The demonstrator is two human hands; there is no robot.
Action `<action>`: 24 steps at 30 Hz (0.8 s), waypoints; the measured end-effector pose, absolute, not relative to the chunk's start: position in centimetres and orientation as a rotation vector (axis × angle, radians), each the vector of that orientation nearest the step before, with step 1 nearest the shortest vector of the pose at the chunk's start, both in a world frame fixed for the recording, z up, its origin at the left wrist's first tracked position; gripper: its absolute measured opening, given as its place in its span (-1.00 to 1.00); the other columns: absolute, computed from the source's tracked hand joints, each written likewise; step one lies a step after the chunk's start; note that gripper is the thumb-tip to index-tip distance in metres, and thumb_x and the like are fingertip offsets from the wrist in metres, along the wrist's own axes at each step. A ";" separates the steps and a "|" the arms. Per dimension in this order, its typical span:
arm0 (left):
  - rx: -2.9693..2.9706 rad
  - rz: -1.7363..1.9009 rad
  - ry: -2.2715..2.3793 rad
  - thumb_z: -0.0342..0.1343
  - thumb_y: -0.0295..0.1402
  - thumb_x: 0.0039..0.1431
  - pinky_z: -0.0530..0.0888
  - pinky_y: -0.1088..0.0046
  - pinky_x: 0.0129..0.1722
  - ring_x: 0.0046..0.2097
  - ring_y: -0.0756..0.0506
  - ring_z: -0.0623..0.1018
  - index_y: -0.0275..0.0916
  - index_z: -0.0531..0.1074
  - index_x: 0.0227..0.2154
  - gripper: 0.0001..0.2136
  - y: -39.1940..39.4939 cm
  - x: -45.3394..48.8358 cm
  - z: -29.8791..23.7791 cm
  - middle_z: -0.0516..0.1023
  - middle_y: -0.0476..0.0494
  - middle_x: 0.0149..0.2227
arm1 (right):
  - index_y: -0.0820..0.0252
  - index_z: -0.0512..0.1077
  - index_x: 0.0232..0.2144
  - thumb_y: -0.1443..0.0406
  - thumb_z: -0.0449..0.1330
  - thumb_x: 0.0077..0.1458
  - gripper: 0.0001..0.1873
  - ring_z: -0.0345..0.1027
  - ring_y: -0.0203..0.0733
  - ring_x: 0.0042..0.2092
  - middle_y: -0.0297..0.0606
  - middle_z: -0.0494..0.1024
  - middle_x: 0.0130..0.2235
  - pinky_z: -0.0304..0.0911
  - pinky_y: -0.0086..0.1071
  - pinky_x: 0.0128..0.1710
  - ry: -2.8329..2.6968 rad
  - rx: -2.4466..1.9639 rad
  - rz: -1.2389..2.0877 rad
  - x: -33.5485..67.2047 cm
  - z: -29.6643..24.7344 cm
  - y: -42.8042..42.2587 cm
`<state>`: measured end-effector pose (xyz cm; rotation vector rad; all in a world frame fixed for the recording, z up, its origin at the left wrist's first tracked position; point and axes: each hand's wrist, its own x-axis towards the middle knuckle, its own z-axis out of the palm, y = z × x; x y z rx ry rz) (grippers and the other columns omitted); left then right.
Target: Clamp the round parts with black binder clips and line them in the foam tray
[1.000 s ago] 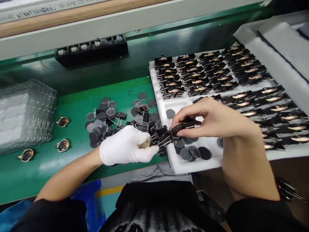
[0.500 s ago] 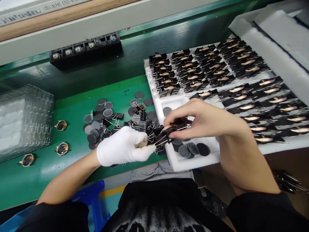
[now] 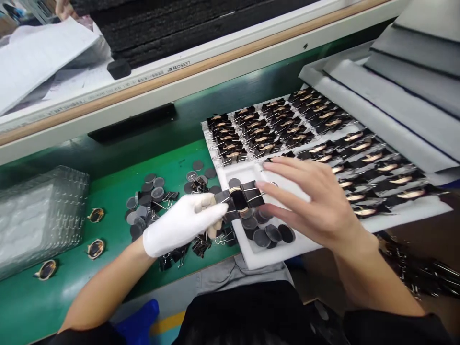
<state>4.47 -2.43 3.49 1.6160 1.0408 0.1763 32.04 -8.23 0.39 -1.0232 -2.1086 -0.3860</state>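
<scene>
My left hand (image 3: 192,216), in a white glove, pinches a watch case (image 3: 238,198) by a black binder clip (image 3: 223,201) on its left side. Another binder clip (image 3: 252,192) clamps the right side of the case, its wire handles pointing right. The case has a gold-coloured rim and a dark round middle. My bare right hand (image 3: 312,203) is open with its fingers spread, the fingertips right beside the right-hand clip; whether they touch it I cannot tell. Below the case, dark round discs (image 3: 273,233) lie in a compartment of the white foam tray (image 3: 247,261).
Clipped watch cases (image 3: 264,139) stand in rows across the tray. Left of it, loose discs (image 3: 142,211) and binder clips (image 3: 201,245) lie on the green table (image 3: 118,165). Three watch cases (image 3: 96,248) lie near stacked clear plastic trays (image 3: 53,211). A shelf edge (image 3: 215,76) crosses behind.
My right hand has loosened its grip and spread its fingers. The clipped watch case is now turned with its dark round face showing. The camera view has tilted up.
</scene>
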 end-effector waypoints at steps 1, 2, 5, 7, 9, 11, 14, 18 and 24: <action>1.668 0.166 1.068 0.07 0.09 0.34 0.41 0.48 -0.36 -0.41 -0.01 0.54 -0.21 0.38 -0.41 -0.56 -2.3 4.9 3.7 0.61 -0.01 -0.45 | 0.13 0.43 0.17 0.38 0.37 0.22 -0.52 0.46 0.12 0.18 0.01 0.55 0.18 0.35 -0.04 0.07 -2.066 -1.140 -0.454 33.2 -0.4 -9.4; 1.732 0.155 1.090 0.06 0.07 0.35 0.40 0.48 -0.36 -0.39 -0.02 0.54 -0.20 0.36 -0.41 -0.58 -2.2 5.4 3.9 0.61 0.00 -0.43 | 0.19 0.42 0.16 0.39 0.38 0.21 -0.52 0.51 0.10 0.10 0.03 0.58 0.12 0.36 -0.08 0.01 -2.029 -1.261 -0.501 34.3 -1.1 -10.5; 1.989 0.146 1.172 0.04 -0.04 0.37 0.32 0.47 -0.43 -0.43 -0.01 0.47 -0.17 0.29 -0.43 -0.65 -1.5 7.5 4.4 0.54 0.05 -0.45 | 0.26 0.46 0.05 0.43 0.28 0.28 -0.70 0.51 0.07 -0.06 -0.03 0.64 -0.02 0.28 -0.14 -0.15 -2.106 -1.584 -0.520 37.0 -3.3 -13.8; 2.170 0.166 1.212 0.05 -0.13 0.35 0.28 0.46 -0.46 -0.46 -0.01 0.43 -0.16 0.27 -0.41 -0.73 -1.0 9.5 4.3 0.47 0.07 -0.48 | 0.29 0.46 0.05 0.47 0.19 0.32 -0.73 0.47 0.11 -0.01 -0.01 0.61 0.05 0.23 -0.11 -0.13 -2.247 -1.728 -0.460 37.8 -4.2 -15.3; 2.345 0.180 1.203 0.07 -0.19 0.33 0.31 0.44 -0.43 -0.44 -0.04 0.47 -0.15 0.31 -0.33 -0.82 -0.6 11.9 3.7 0.46 0.07 -0.48 | 0.32 0.43 0.10 0.51 0.12 0.32 -0.67 0.40 0.15 0.07 0.03 0.54 0.16 0.19 -0.06 -0.07 -2.336 -1.832 -0.398 38.0 -4.8 -16.0; 2.532 0.198 1.179 0.06 -0.18 0.34 0.36 0.39 -0.37 -0.37 -0.11 0.55 -0.16 0.36 -0.20 -0.83 -0.2 14.4 2.8 0.52 0.02 -0.42 | 0.34 0.40 0.15 0.52 0.11 0.32 -0.62 0.34 0.15 0.12 0.02 0.49 0.23 0.15 -0.05 -0.04 -2.361 -1.900 -0.358 37.9 -5.0 -16.0; 2.777 0.196 1.161 0.02 -0.15 0.37 0.39 0.32 -0.33 -0.27 -0.21 0.60 -0.19 0.38 -0.16 -0.78 0.3 17.7 1.2 0.59 -0.12 -0.31 | 0.28 0.42 0.12 0.45 0.16 0.35 -0.68 0.31 0.10 0.10 -0.05 0.52 0.20 0.12 -0.07 -0.07 -2.329 -1.920 -0.291 37.8 -4.9 -15.5; 2.918 0.138 1.201 0.03 -0.13 0.39 0.39 0.32 -0.34 -0.26 -0.21 0.61 -0.21 0.39 -0.21 -0.76 0.6 19.8 0.0 0.63 -0.23 -0.30 | 0.21 0.50 -0.07 0.49 0.19 0.29 -0.79 0.34 0.05 -0.03 -0.12 0.62 -0.04 0.08 -0.10 -0.12 -2.341 -1.904 -0.151 38.0 -4.3 -14.7; 3.010 0.096 1.266 -0.02 -0.11 0.42 0.34 0.32 -0.38 -0.32 -0.20 0.58 -0.24 0.42 -0.21 -0.71 1.0 20.2 -0.7 0.60 -0.22 -0.33 | 0.31 0.50 -0.11 0.64 0.13 0.15 -0.67 0.40 0.04 -0.03 -0.08 0.59 -0.09 0.12 -0.08 -0.05 -2.378 -1.735 -0.237 37.9 -4.0 -14.3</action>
